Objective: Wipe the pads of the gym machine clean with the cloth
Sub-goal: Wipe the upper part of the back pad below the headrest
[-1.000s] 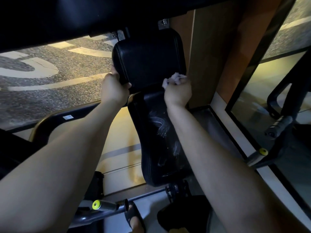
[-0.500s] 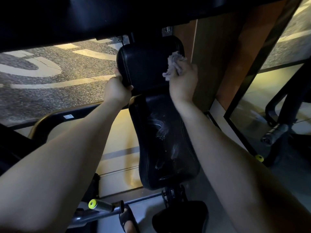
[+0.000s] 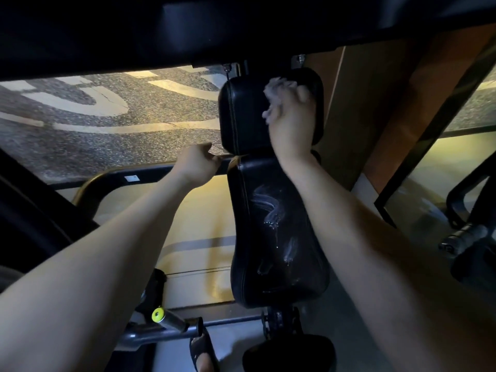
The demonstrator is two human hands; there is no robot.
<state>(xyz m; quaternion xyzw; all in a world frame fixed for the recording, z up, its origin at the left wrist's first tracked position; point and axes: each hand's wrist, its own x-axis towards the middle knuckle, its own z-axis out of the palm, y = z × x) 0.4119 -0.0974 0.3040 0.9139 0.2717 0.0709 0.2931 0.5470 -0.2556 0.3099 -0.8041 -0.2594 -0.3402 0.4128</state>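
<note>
The gym machine has a black upper head pad (image 3: 243, 116) and a longer black back pad (image 3: 271, 253) below it, streaked with wet smears. My right hand (image 3: 291, 124) grips a crumpled pale cloth (image 3: 273, 89) and presses it against the upper right part of the head pad. My left hand (image 3: 197, 163) hovers just left of the gap between the two pads, fingers loosely curled, holding nothing. A black seat pad (image 3: 290, 353) shows at the bottom edge.
A dark machine beam (image 3: 188, 28) runs overhead. A handle with a yellow end cap (image 3: 159, 315) juts out at lower left, and another grip (image 3: 461, 237) sits at the right. My sandalled foot (image 3: 201, 350) stands below. Window glass and a wooden panel (image 3: 375, 130) lie behind.
My left hand has let go of the head pad's left edge and dropped away to the left. My right hand has moved the cloth higher up the head pad.
</note>
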